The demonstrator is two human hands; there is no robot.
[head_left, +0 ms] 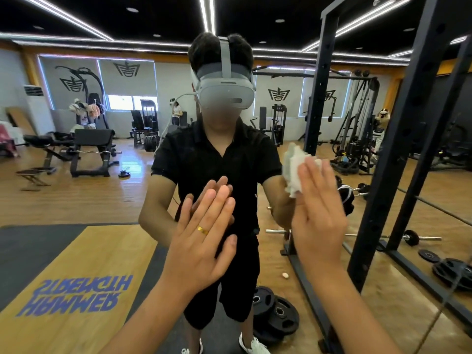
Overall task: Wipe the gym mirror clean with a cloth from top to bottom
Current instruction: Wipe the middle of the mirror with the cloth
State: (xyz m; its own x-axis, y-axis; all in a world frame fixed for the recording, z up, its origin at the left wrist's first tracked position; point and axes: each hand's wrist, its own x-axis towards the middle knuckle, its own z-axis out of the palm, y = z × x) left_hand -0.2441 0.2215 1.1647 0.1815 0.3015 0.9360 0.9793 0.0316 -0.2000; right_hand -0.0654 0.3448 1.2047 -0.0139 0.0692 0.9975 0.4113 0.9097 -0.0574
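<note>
We wipe the mirror [102, 195] at chest height.
Our right hand [316, 213] presses the cloth [296, 169] on it, fingers straight, unpinched: it may slip. Our flat left hand [201, 238] may smear prints.

cloth [293, 162]: partly behind right hand [316, 221] | forearms [153, 323]: cut by bottom edge | rack [398, 149]: top cut off

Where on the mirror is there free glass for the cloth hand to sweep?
The mirror is bare above both hands and left of the left hand. Only a narrow strip separates it from the right hand pressing the cloth. Right of that, the black rack upright crowds in.
</note>
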